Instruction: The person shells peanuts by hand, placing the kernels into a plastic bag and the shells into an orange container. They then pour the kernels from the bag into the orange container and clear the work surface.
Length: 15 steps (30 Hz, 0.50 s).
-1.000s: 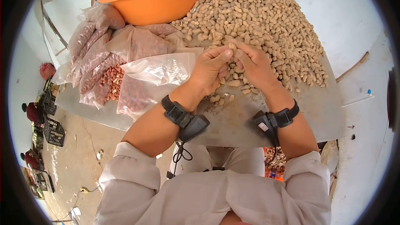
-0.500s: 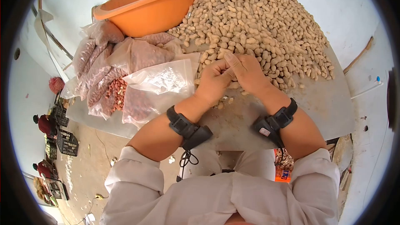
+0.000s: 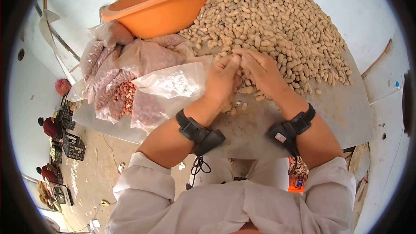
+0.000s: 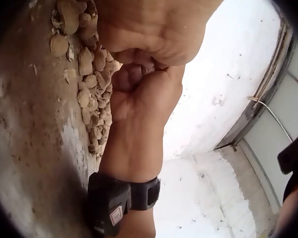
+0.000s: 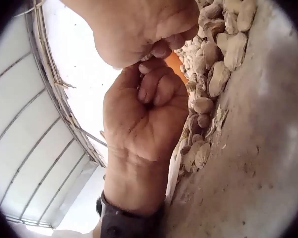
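Observation:
Both hands meet over the near edge of a heap of unshelled peanuts (image 3: 277, 26). The left hand (image 3: 220, 80) has its fingers curled in and its thumb up against the right hand's fingertips. From the other side, the right hand (image 3: 265, 71) pinches at the same spot with bent fingers. A peanut held between the fingertips is mostly hidden by them. In the right wrist view, the curled fingers (image 5: 159, 87) of the left hand show from below, close under the right palm. Loose peanuts (image 4: 87, 62) lie beside the hands on the grey tabletop (image 3: 251, 125).
Clear plastic bags (image 3: 149, 56) of reddish peanut kernels lie left of the hands, with some kernels (image 3: 125, 97) showing uncovered. An orange basin (image 3: 173, 15) stands behind them. Black crates (image 3: 73, 146) and two people are far left on the floor. A white wall borders the right.
A peanut seen between the fingertips a second ago is now covered by them. The hands have closed in together and turned slightly, and the view has shifted a little.

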{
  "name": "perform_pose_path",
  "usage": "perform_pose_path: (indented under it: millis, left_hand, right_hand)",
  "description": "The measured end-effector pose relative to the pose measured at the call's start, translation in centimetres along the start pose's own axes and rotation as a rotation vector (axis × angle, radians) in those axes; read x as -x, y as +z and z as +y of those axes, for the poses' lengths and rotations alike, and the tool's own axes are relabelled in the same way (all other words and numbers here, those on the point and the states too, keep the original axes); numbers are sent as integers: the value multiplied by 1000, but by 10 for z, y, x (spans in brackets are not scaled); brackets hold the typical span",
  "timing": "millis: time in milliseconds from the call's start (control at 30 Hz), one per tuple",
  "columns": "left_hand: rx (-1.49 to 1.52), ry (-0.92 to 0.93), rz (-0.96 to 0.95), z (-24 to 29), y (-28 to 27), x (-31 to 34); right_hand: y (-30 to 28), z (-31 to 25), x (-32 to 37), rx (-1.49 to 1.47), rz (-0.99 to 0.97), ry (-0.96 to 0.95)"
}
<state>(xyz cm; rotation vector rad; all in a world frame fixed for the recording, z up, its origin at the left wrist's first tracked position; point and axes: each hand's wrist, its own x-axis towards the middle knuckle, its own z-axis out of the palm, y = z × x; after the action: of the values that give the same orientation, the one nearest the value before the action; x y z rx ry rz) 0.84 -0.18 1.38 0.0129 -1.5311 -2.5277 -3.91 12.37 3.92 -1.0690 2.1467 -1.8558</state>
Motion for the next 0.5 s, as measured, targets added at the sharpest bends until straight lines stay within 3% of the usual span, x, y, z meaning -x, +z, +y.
perform_pose_path:
  millis: [200,500]
  left_hand:
    - [-15,62,40,-1,6,4]
    - [-68,174,39,-13,8,2]
  right_hand:
    - [20,15,0,116,239,-277]
    - [27,18,2,-9,324,-121]
